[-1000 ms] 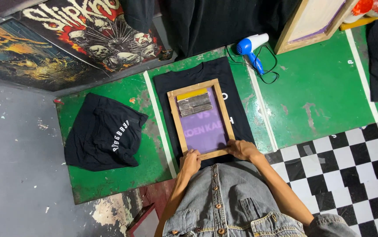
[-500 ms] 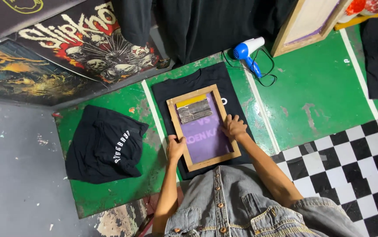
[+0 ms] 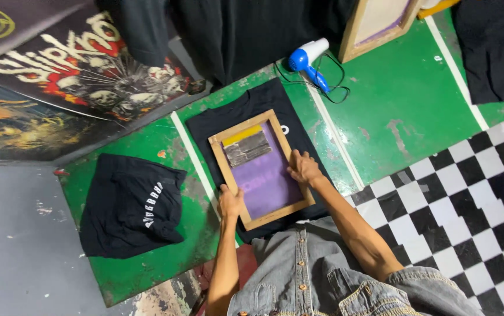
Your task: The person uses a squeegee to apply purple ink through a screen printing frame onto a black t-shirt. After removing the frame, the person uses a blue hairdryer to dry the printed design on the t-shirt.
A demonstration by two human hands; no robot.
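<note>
- Down on the green surface (image 3: 404, 99), a wooden-framed printing screen (image 3: 260, 169) lies flat on a black shirt (image 3: 252, 108) — purple mesh inside, a yellow strip and a grey smear of ink near its far end.
- Left hand (image 3: 229, 202) sits on the frame's left rail near the closer corner, its grip curled over the wood and pressing on it.
- Right hand (image 3: 304, 168) is on the opposite rail, about halfway along, its grip wrapped around the edge of the frame.
- Both bare forearms run back to a denim jacket (image 3: 322, 275) at the bottom of the view.
- Off to the left, a second black shirt (image 3: 132, 205) lies crumpled on the same green surface, white lettering showing, well apart from the frame.
- Beyond the screen, a blue and white hair dryer (image 3: 307, 58) rests with its black cord (image 3: 336, 88) looped beside it.
- Farther up and right — another wooden screen frame (image 3: 375, 26) stands tilted against the edge of the view.
- White tape lines (image 3: 190, 152) cross the green; to the right the floor turns to black and white checks (image 3: 468, 199).
- Printed posters (image 3: 82, 70) lie at upper left, next to dark cloth (image 3: 240, 29) bunched at the top.
</note>
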